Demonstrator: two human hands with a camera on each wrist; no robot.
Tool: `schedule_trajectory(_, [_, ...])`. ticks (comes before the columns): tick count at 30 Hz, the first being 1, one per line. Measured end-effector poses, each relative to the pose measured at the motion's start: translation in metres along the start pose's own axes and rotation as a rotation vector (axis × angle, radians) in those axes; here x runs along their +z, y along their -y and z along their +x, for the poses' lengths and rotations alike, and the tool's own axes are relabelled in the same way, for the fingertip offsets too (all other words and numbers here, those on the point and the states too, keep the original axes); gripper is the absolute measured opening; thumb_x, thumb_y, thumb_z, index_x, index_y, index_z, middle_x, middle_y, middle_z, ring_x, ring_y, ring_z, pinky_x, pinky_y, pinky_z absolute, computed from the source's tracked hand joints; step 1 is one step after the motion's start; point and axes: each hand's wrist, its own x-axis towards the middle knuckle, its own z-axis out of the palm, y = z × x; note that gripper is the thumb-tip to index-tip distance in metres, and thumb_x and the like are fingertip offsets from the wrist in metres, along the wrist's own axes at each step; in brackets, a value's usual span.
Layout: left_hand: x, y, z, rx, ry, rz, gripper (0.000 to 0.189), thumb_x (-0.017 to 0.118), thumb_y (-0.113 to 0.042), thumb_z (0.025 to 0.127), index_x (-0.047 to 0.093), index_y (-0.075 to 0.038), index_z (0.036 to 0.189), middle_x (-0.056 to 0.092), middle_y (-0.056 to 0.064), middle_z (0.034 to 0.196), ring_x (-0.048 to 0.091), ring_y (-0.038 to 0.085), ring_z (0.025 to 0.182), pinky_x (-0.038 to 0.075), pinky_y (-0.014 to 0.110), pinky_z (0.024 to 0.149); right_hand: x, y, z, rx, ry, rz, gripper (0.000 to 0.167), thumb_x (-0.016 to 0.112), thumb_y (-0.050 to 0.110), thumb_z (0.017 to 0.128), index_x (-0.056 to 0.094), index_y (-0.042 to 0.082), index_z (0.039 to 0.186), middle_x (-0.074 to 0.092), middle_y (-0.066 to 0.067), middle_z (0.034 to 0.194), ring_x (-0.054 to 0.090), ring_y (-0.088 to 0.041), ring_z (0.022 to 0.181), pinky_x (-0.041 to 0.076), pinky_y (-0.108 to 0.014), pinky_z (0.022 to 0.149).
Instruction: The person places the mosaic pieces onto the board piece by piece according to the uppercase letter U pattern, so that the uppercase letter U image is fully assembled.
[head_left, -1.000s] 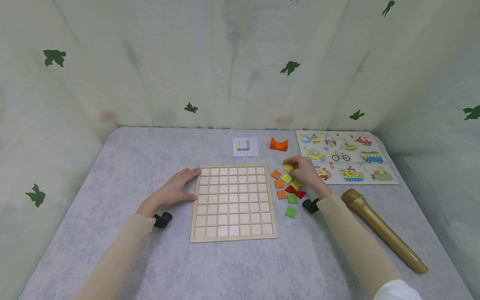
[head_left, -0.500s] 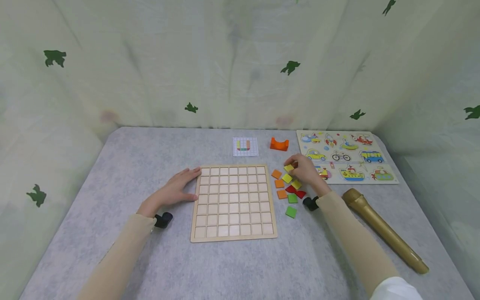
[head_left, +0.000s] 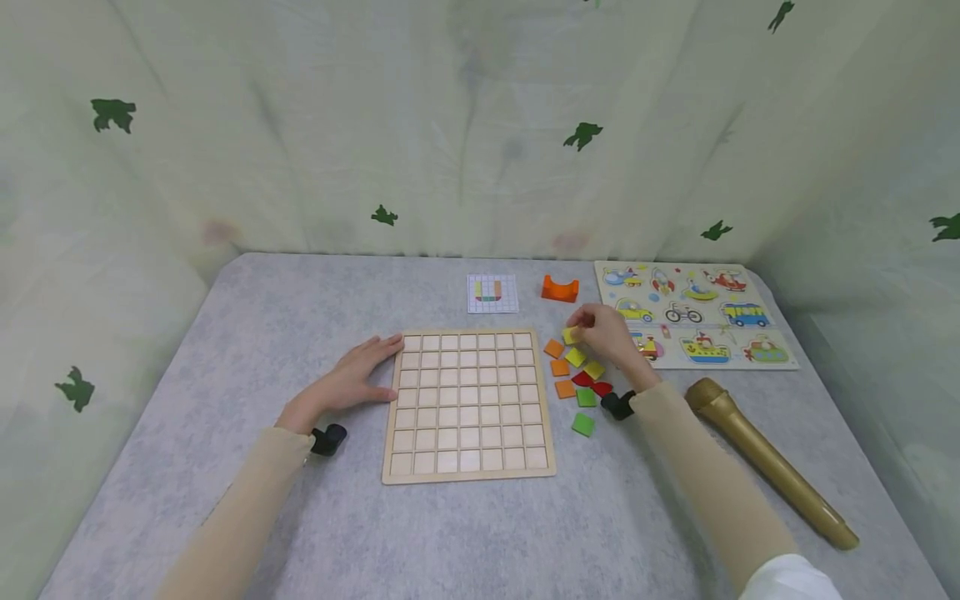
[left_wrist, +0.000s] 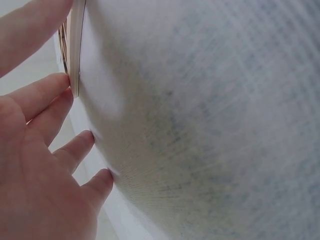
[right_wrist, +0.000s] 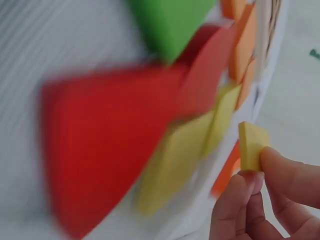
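Observation:
My left hand (head_left: 347, 379) lies at the left edge of a wooden grid board (head_left: 468, 480), its spread fingers and thumb touching the rim. In the left wrist view the fingertips meet the board's side (left_wrist: 75, 50) and the tabletop. Between thumb and fingers, my right hand (head_left: 606, 337) pinches a yellow square tile (right_wrist: 251, 146), raised off the table in the right wrist view. Below that hand lie two more yellow tiles (head_left: 575, 357), several orange tiles (head_left: 559, 367), red pieces (head_left: 602, 388) with a curved edge, and green tiles (head_left: 582, 424). The board's cells hold no tiles.
Behind the board lies a small pattern card (head_left: 492, 294) with a coloured U shape. An orange notched block (head_left: 560, 289) stands beside it. At the right are a vehicle picture puzzle (head_left: 697, 317) and a gold microphone (head_left: 768, 458). A pale curtain (head_left: 300, 125) hangs behind the table.
The right hand has lifted the yellow tile slightly and shifted it a little left. My left hand keeps its place on the board, and the other pieces lie as before.

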Motion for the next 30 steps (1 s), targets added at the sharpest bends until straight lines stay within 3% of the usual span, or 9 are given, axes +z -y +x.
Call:
schedule_trajectory(9, [0.0, -0.001, -0.001, 0.007, -0.001, -0.003, 0.082, 0.07, -0.03, 0.087, 0.026, 0.002, 0.149, 0.018, 0.018, 0.156, 0.004, 0.042, 0.142, 0.005, 0.061, 0.111, 0.031, 0.041, 0.003, -0.096, 0.064, 0.117, 0.006, 0.063, 0.001, 0.089, 0.064, -0.001, 0.095, 0.061, -0.013, 0.087, 0.056, -0.03, 0.071, 0.05, -0.03, 0.057])
schedule_trajectory(16, [-0.001, -0.001, -0.001, -0.003, 0.004, -0.005, 0.082, 0.07, -0.029, 0.087, 0.026, 0.001, 0.15, 0.017, 0.017, 0.157, 0.004, 0.041, 0.142, 0.005, 0.061, 0.111, 0.064, 0.076, 0.008, -0.128, 0.184, 0.162, 0.005, 0.063, 0.005, 0.091, 0.065, 0.002, 0.095, 0.061, -0.011, 0.088, 0.062, -0.033, 0.074, 0.054, -0.038, 0.062])
schedule_trajectory(20, [-0.001, -0.002, -0.001, -0.009, 0.006, -0.015, 0.082, 0.07, -0.029, 0.087, 0.026, 0.001, 0.15, 0.017, 0.017, 0.157, 0.003, 0.041, 0.142, 0.005, 0.061, 0.11, 0.082, 0.089, 0.011, -0.139, 0.243, 0.183, 0.005, 0.063, 0.006, 0.092, 0.066, 0.002, 0.094, 0.06, -0.011, 0.086, 0.062, -0.035, 0.071, 0.053, -0.036, 0.059])
schedule_trajectory(30, [0.0, 0.0, 0.0, -0.019, 0.015, -0.013, 0.083, 0.07, -0.033, 0.088, 0.026, -0.001, 0.15, 0.017, 0.015, 0.157, 0.003, 0.041, 0.142, 0.005, 0.062, 0.11, 0.115, 0.112, 0.017, -0.127, 0.293, 0.188, 0.004, 0.063, 0.005, 0.092, 0.066, 0.002, 0.093, 0.061, -0.009, 0.08, 0.064, -0.029, 0.069, 0.055, -0.034, 0.059])
